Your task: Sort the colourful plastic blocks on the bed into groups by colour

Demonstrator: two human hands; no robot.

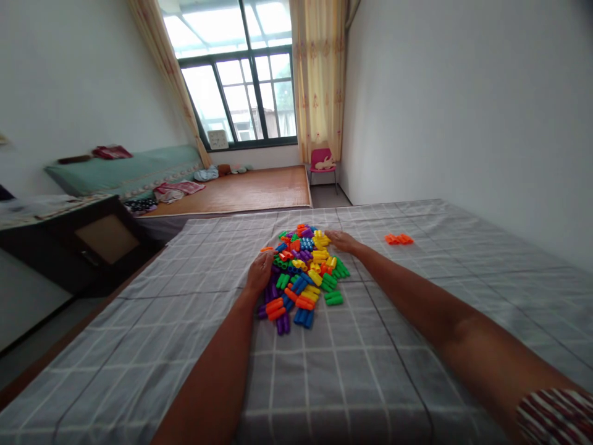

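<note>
one cupped left hand [260,270] and one straight-fingered right hand [341,241] flank a single heap of plastic pieces [303,254], one checked cloth [343,358] beneath. one orange cluster [399,239] lies right of the heap.

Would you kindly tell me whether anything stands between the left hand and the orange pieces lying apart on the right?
Yes: the colourful heap comes first, then the right hand and wrist, between the left hand and those orange pieces.
</note>
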